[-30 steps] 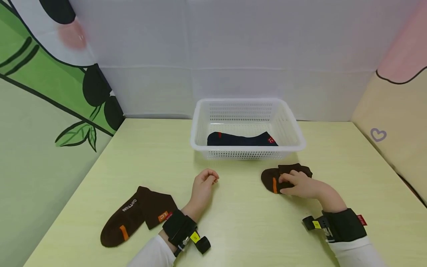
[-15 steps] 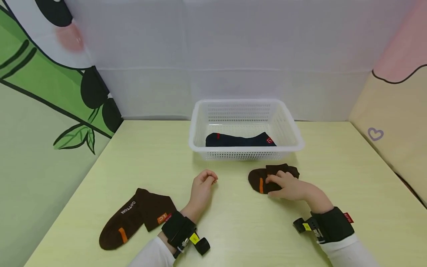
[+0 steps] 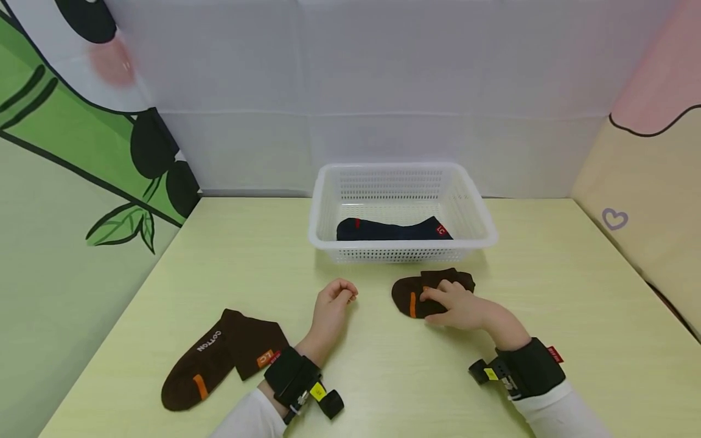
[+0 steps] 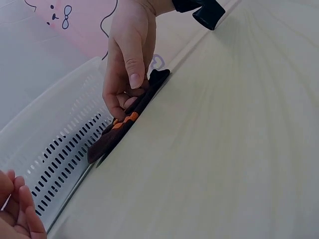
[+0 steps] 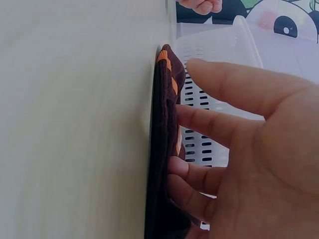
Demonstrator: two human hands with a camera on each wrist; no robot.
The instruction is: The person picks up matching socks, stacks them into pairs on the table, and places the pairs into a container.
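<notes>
My right hand point(image 3: 457, 304) rests its fingertips on a folded brown sock point(image 3: 405, 296) with an orange stripe, lying flat on the table in front of the basket. In the right wrist view the fingers point(image 5: 199, 174) press on top of the sock point(image 5: 162, 129), and the thumb stands apart from it. My left hand point(image 3: 331, 307) lies on the table with loosely curled fingers and holds nothing. By the left forearm lies another brown sock point(image 3: 199, 362), bent at the ankle, with COTTON lettering and an orange LC label.
A white perforated plastic basket point(image 3: 405, 250) stands at the back of the table point(image 3: 378, 365). Inside it lies a dark navy sock point(image 3: 391, 230) with red marks. Behind rises a pale wall sheet point(image 3: 394, 91), with printed panels at both sides.
My right hand has slid to the left along the table, and the folded brown sock has moved left with it. The left hand and the other sock have stayed in place.
</notes>
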